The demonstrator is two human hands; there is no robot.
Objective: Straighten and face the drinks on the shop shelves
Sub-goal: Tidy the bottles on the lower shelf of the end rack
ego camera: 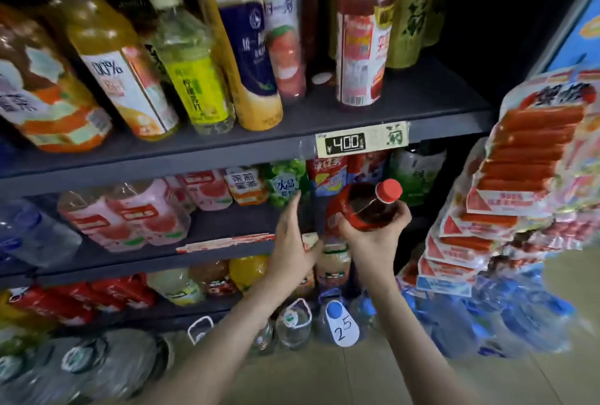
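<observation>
My right hand point(376, 236) grips a dark cola bottle point(367, 206) with a red label and red cap, tilted so the cap points up and to the right, in front of the middle shelf point(227, 223). My left hand point(292, 242) is held flat and open just left of it, fingers stretched toward a green grape drink point(285, 184) on that shelf. On the top shelf point(324, 112) stand juice and tea bottles, among them a yellow lemon drink point(194, 80) and a red-labelled bottle point(360, 47) turned with its barcode outward.
A price tag reading 4.00 point(360, 140) sits on the top shelf's edge. Pink bottle packs point(130, 216) lie on the middle shelf. Large water jugs point(292, 323), one tagged 25, stand on the floor. Hanging sausage packs point(519, 177) crowd the right side.
</observation>
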